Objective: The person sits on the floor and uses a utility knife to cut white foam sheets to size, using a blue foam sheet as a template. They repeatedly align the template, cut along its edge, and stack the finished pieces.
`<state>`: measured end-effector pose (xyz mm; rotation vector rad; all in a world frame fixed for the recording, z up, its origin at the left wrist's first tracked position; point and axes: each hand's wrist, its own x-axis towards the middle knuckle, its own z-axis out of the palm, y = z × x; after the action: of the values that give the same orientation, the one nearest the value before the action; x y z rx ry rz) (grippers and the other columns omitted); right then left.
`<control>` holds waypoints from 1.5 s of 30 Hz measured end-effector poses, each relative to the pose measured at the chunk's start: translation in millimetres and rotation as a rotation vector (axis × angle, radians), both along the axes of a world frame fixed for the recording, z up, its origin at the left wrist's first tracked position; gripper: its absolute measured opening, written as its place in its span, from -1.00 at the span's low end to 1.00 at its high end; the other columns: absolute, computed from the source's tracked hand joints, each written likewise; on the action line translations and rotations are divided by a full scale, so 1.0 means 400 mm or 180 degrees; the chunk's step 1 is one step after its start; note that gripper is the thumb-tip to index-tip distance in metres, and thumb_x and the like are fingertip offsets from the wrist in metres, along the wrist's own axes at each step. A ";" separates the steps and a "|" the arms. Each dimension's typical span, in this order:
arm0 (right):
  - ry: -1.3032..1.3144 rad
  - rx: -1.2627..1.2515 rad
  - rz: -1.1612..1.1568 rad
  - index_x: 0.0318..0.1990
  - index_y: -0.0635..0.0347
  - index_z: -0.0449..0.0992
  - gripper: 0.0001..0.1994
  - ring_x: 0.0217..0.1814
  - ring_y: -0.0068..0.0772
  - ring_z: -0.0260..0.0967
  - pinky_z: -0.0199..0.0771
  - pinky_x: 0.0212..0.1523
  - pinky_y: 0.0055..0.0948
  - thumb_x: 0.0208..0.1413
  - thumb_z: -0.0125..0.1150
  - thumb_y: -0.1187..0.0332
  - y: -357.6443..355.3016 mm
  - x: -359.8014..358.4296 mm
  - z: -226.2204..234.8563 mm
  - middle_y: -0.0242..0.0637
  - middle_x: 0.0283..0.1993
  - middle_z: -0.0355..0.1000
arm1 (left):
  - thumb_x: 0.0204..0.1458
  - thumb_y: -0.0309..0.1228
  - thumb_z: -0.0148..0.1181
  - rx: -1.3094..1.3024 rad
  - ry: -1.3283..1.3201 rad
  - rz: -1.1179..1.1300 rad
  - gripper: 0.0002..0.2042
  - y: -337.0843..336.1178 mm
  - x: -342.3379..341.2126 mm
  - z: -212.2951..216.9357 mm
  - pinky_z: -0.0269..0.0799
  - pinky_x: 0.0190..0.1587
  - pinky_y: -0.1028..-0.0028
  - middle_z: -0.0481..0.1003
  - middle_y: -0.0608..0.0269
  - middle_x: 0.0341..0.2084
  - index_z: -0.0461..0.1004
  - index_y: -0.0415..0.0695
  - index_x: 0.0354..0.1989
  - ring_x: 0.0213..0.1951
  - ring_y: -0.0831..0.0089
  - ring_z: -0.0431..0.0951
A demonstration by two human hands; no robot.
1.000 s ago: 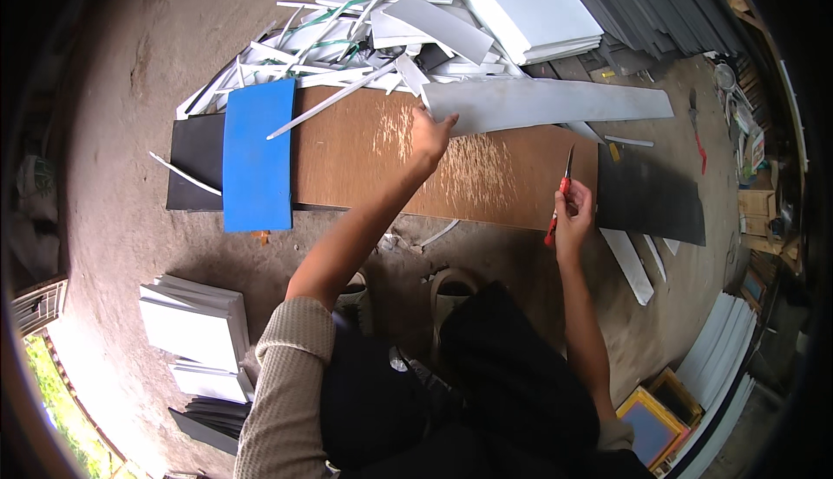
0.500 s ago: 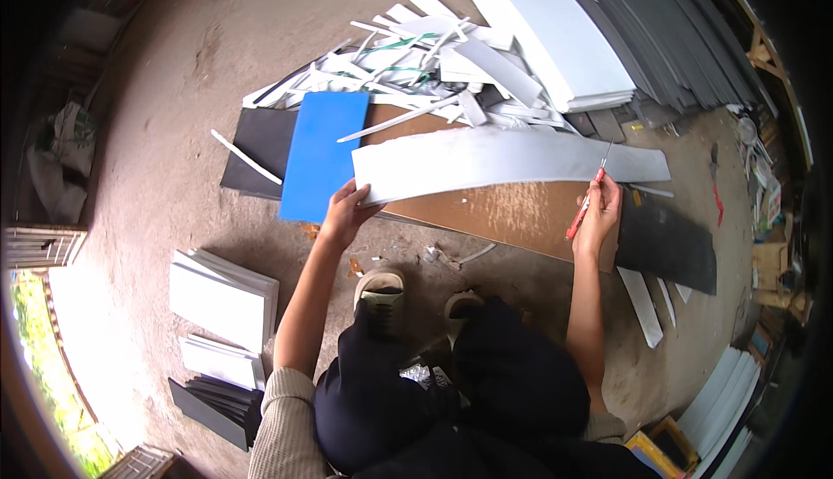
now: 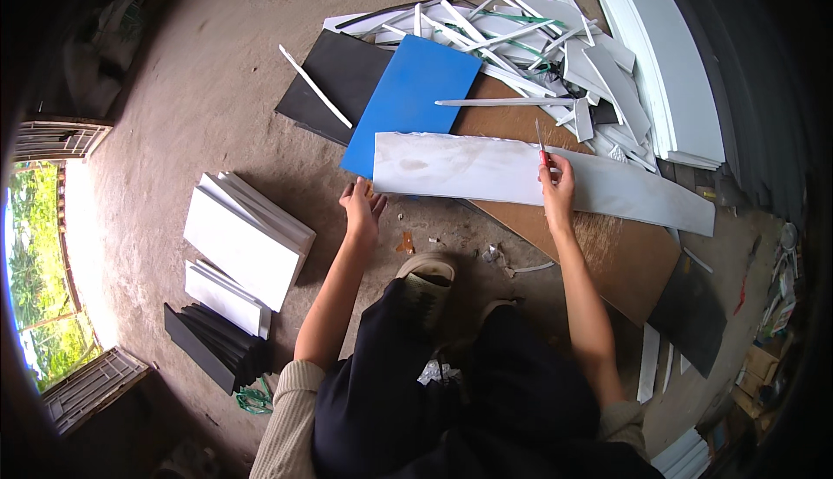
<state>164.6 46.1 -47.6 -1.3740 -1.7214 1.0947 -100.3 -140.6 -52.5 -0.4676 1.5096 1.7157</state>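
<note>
dark trousers point(image 3: 521, 383) sit nearest, with a sandal point(image 3: 431, 265) on the concrete floor point(image 3: 495, 305) ahead of them. the left hand point(image 3: 361, 211) is unclenched, its fingers just beside the near left corner of a long white foam-like strip point(image 3: 460, 165); whether they touch it i cannot tell. the right hand point(image 3: 558, 191) grips a red-handled knife point(image 3: 545, 161), narrow blade pointing away, over the strip's middle. the strip spans a brown board point(image 3: 638, 275) and the near end of a blue sheet point(image 3: 421, 88); its right end overhangs the board. its near edge runs smooth, its far edge ragged left of the blade.

the step in hand looks like squaring up the strip for trimming; a cut would call for the left hand pressing it down, fingers away from the blade. floor left of the strip, up to the white panels point(image 3: 243, 240), gives that hand room. farther off, white offcuts point(image 3: 512, 36) crowd the board's far side, limiting reach there.
</note>
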 end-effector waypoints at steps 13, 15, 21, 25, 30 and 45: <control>0.0551 -0.0680 -0.0025 -0.17 0.26 0.26 -0.80 -0.49 -0.68 0.26 0.20 -0.59 -0.70 0.09 -0.01 0.38 0.008 -0.005 0.026 -0.36 -0.45 0.36 | 0.19 -0.18 -0.33 -0.1200 0.4380 0.0615 -0.67 0.064 -0.254 0.249 0.24 -0.34 0.54 0.27 0.28 -0.50 0.21 -0.23 -0.28 -0.44 0.51 0.28; 0.0704 -0.0724 -0.0054 -0.17 0.26 0.26 -0.80 -0.50 -0.68 0.25 0.20 -0.59 -0.71 0.09 -0.01 0.38 0.008 -0.007 0.018 -0.35 -0.45 0.36 | 0.19 -0.19 -0.36 -0.1194 0.4266 0.0884 -0.65 0.055 -0.292 0.307 0.27 -0.30 0.53 0.29 0.25 -0.48 0.22 -0.25 -0.24 -0.42 0.50 0.30; 0.0891 -0.1113 -0.0371 -0.15 0.26 0.26 -0.77 -0.57 -0.63 0.27 0.19 -0.62 -0.69 0.08 0.01 0.35 0.021 0.033 0.041 -0.28 -0.42 0.37 | 0.17 -0.20 -0.27 -0.0113 0.2391 -0.0400 -0.61 0.060 -0.288 0.212 0.24 -0.13 0.50 0.40 0.19 -0.27 0.30 -0.30 -0.10 -0.26 0.50 0.34; -0.0673 0.0458 -0.0856 -0.14 0.23 0.31 -0.72 -0.46 -0.44 0.31 0.31 -0.37 -0.47 0.00 0.08 0.34 0.039 0.095 0.069 -0.28 -0.44 0.38 | 0.16 -0.22 -0.26 -0.0326 0.2303 -0.1315 -0.61 0.110 -0.125 0.076 0.19 -0.08 0.49 0.41 0.12 -0.30 0.30 -0.34 -0.14 -0.22 0.44 0.34; -0.1703 0.1057 -0.0722 -0.11 0.28 0.27 -0.70 -0.13 0.00 0.23 0.28 -0.16 -0.18 -0.02 0.05 0.39 0.056 0.157 0.049 -0.05 -0.17 0.18 | 0.14 -0.24 -0.25 -0.1068 0.2396 -0.1859 -0.66 0.160 -0.025 0.075 0.23 -0.10 0.38 0.40 -0.06 -0.29 0.33 -0.27 -0.17 -0.21 0.19 0.39; -0.1554 0.0383 0.0494 0.04 0.32 0.24 -0.51 -0.17 -0.18 0.27 0.29 -0.13 -0.32 -0.02 0.14 0.23 -0.012 0.018 0.050 -0.08 -0.11 0.18 | -0.09 -0.34 0.13 -0.0826 0.3378 -0.2725 -0.69 0.041 -0.118 0.056 0.38 -0.25 0.40 0.43 0.04 -0.28 0.44 -0.17 -0.13 -0.33 0.23 0.50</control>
<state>171.8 41.3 -27.5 -1.5376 -2.2333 0.7542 -147.4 -124.0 -30.1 1.0224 2.1801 1.0407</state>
